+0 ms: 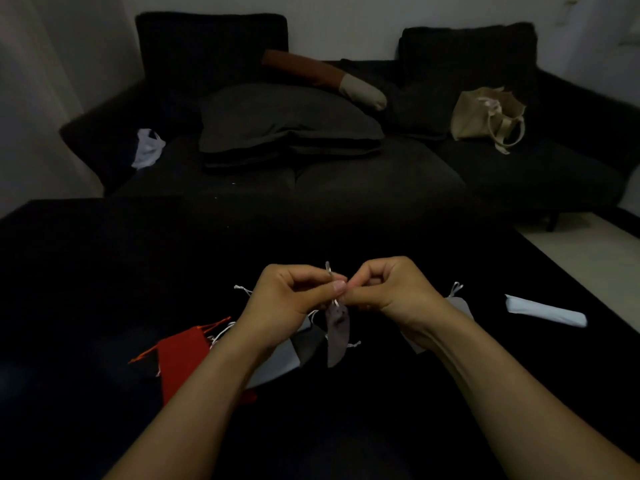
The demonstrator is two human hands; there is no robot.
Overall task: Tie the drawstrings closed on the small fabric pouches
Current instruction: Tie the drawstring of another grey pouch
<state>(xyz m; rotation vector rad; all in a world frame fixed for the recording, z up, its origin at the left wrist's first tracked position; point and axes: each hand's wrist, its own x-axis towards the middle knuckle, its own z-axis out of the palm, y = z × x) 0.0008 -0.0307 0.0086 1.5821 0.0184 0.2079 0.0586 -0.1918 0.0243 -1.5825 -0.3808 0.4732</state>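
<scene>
Head view, grey pouch [336,336] dangling, hands [341,289] pinching drawstring [329,270]

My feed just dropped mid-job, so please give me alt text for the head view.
Both hands, left hand and right hand, pinch the thin white drawstring of a small grey fabric pouch hanging between them above a black surface. A red fabric pouch lies lower left, a white pouch to the right; a dark sofa sits behind.
</scene>
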